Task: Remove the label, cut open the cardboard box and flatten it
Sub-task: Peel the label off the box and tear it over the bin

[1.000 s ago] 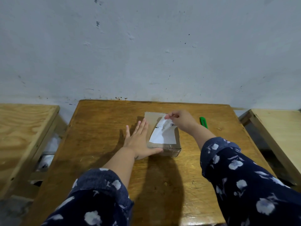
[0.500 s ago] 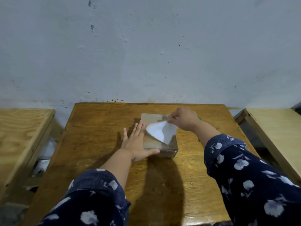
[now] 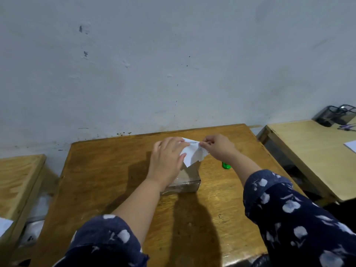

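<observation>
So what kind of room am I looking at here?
Probably a plain classroom or workroom, though I can't be sure. The small brown cardboard box sits on a worn wooden desk against a scuffed grey-white wall, with a similar pale wooden desk alongside holding a black mesh organiser.

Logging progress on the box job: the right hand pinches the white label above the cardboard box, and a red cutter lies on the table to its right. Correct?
Not quite. The head view shows the cutter is green, not red. The rest holds: the right hand pinches the white label above the cardboard box.

box (image 3: pixel 187 179) on table (image 3: pixel 107 170), cutter (image 3: pixel 225 165) right of box, label (image 3: pixel 193 154) above box
</observation>
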Tool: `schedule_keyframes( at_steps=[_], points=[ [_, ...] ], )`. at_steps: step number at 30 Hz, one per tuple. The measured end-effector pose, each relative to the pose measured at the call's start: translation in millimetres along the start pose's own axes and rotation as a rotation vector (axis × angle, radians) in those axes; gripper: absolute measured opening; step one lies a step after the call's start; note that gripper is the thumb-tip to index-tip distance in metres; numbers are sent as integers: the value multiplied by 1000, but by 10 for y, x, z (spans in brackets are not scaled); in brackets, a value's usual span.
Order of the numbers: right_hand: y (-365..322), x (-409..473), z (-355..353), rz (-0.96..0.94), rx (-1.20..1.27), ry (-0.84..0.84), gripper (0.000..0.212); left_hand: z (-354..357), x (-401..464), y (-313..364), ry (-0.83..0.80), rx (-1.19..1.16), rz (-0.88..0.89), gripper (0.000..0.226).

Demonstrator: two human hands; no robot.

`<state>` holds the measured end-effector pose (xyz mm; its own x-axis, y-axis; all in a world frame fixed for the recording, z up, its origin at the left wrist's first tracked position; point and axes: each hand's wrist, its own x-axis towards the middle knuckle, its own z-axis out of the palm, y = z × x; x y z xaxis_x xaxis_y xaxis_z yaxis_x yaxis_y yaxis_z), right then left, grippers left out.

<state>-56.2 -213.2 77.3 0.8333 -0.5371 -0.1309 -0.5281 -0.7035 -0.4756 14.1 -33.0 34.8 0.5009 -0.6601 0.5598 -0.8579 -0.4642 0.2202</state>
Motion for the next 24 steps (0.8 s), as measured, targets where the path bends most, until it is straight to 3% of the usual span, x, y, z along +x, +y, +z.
schedule_keyframes(
  at_steps=[7,12,18,24],
  points=[
    [345,-579,-148,20,125,52,18,166,175,430,-161,-187,-28,23],
    [685,-1032,-297,99,-77,125,16,266,171,910,-339,-323,13,24],
    [1054,-1461,-503,95,-84,129,14,273,62,1559,-390,-314,75,25],
    [1595,-1911,-640,-19,-19,79,17,355,-210,2276,-355,-378,-54,15]
  ],
)
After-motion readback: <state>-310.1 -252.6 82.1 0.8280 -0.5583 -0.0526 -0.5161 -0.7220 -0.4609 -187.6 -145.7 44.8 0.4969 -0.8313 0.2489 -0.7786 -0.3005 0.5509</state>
